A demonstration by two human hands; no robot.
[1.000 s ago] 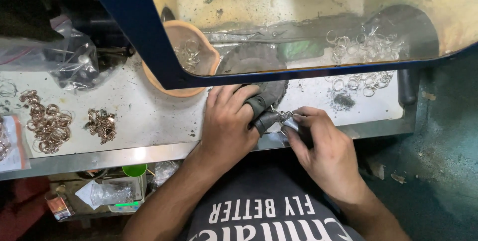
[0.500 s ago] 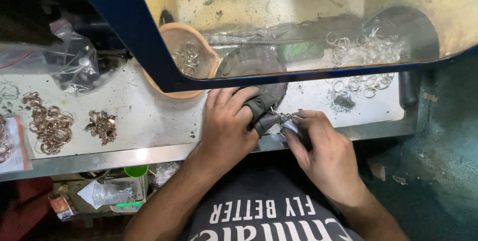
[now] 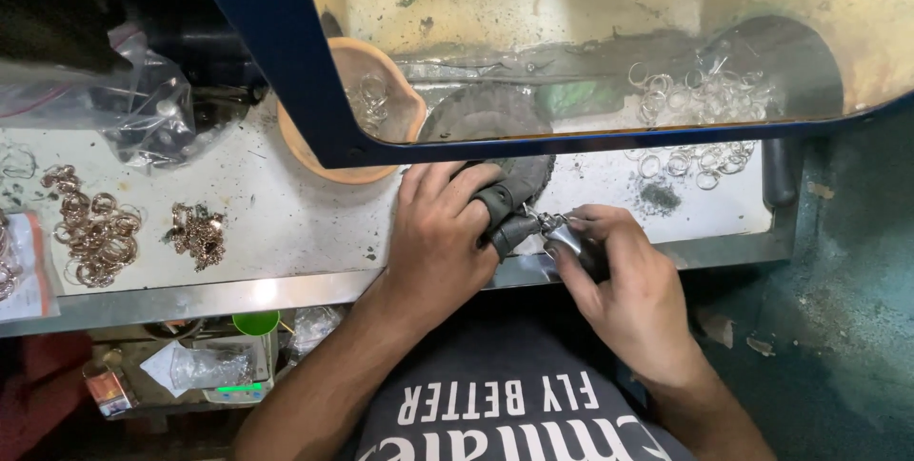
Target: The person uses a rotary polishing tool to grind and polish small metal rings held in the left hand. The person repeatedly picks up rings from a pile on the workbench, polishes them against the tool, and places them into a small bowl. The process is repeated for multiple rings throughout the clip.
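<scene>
Left hand (image 3: 440, 237) clamped on dark pad (image 3: 505, 209), right hand (image 3: 624, 280) pinching small metal piece (image 3: 562, 232) beside it, under blue-framed shield (image 3: 314, 128), between clay bowl (image 3: 314, 161) and loose rings (image 3: 690, 161).

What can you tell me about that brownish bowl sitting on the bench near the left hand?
The bowl is round, orange-brown, looks like clay or plastic, and stands upright on the pale, grimy bench. A blue-framed clear shield crosses over it, so its far part is seen through the pane. Inside lie a few thin silvery rings. The left hand is beside its rim; whether they touch cannot be told.
</scene>
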